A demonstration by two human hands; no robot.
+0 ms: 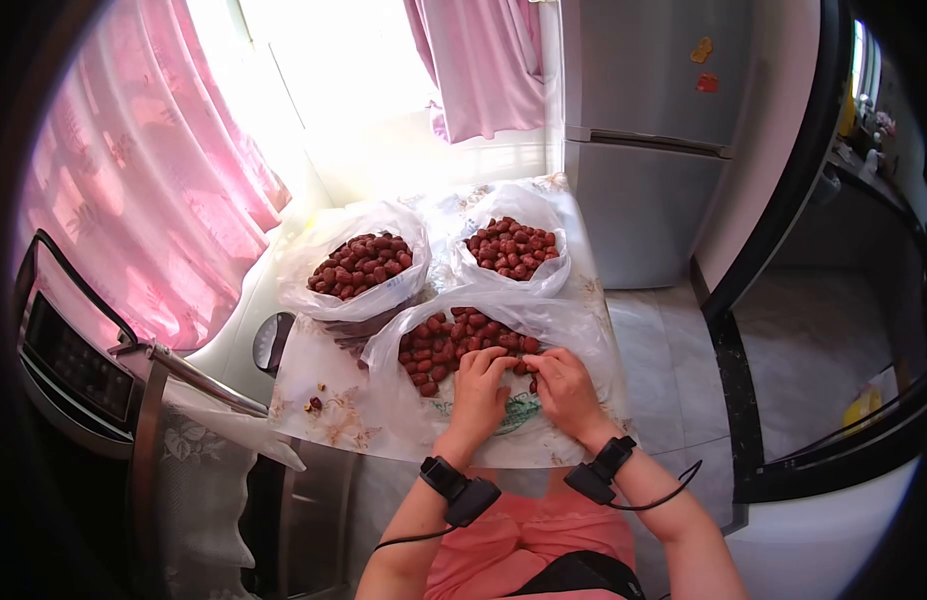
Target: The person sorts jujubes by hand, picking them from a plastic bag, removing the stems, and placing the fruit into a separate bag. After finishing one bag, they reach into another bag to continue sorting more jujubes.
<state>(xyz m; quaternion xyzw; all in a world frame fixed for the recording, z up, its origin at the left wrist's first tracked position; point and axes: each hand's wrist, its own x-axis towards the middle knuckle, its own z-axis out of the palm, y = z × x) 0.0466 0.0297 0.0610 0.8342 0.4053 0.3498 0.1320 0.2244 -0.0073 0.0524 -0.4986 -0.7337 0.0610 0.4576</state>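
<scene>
My left hand [481, 387] and my right hand [568, 388] meet over the front of an open plastic bag [386, 372]. Their fingertips are pinched together around a small red date [524, 367], which the fingers partly cover. Loose red dates [439, 350] fill the back and left of this bag, and a few lie close by the fingertips. Green print shows on the plastic beneath my hands. Each wrist wears a black strapped device with a cable.
Two more bags of red dates, a back left bag [314, 308] and a back right bag [544, 280], stand on the flowered tablecloth [329, 400]. Dark scraps [314, 404] lie at the left. A grey refrigerator [634, 210] stands behind right, a black appliance [79, 370] at left.
</scene>
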